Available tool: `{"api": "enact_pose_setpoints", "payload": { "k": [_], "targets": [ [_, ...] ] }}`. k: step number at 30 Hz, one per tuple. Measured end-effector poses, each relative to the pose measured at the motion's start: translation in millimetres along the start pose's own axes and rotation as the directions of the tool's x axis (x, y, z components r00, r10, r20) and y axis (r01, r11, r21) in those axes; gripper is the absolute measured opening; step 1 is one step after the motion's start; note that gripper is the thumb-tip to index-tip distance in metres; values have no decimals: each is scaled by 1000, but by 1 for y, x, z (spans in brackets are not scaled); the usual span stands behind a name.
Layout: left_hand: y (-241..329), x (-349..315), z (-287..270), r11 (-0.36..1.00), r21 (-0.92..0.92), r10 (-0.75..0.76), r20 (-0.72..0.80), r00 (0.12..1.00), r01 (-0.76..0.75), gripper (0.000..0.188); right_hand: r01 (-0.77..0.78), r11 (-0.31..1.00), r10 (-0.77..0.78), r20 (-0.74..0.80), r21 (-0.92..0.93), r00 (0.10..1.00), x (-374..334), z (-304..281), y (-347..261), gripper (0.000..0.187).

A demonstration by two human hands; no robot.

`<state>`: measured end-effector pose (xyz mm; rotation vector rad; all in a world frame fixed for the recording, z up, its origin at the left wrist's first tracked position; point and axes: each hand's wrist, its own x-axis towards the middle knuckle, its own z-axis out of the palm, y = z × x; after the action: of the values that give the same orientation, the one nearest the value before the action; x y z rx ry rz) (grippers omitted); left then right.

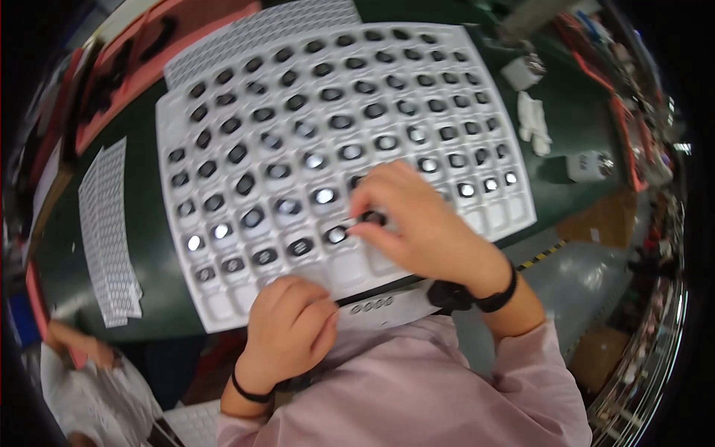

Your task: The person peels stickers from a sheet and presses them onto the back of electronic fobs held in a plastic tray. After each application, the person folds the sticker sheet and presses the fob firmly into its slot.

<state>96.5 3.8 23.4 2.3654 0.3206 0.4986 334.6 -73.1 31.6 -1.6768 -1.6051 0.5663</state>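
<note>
A large white moulded tray lies before me, with small black oval parts in rows of pockets. My right hand reaches over the near right portion, thumb and forefinger pinched around a small black oval part. Just left of the fingertips, another black part with a shiny top sits in its pocket. My left hand rests by the tray's near edge, its fingers curled in. Whatever it may hold is hidden. Several pockets in the nearest row, such as one pocket, hold nothing.
A patterned white sheet lies left on the green table; another patterned panel is behind the tray. Two small white-labelled containers and a crumpled white item are at the right. Another person is at lower left.
</note>
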Motion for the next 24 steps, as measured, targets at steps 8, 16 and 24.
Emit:
{"api": "enact_pose_setpoints", "payload": {
  "k": [8,16,24],
  "targets": [
    [-3,4,9,963,262,66,0,998,-64,18,-44,998,48,132,-36,990,7,4,-7,10],
    [-11,4,15,945,317,78,21,997,-81,16,9,996,9,203,-90,979,16,12,-1,7],
    [-13,4,16,934,347,70,47,996,-82,10,12,992,19,241,-128,970,20,13,1,8]
  ]
}}
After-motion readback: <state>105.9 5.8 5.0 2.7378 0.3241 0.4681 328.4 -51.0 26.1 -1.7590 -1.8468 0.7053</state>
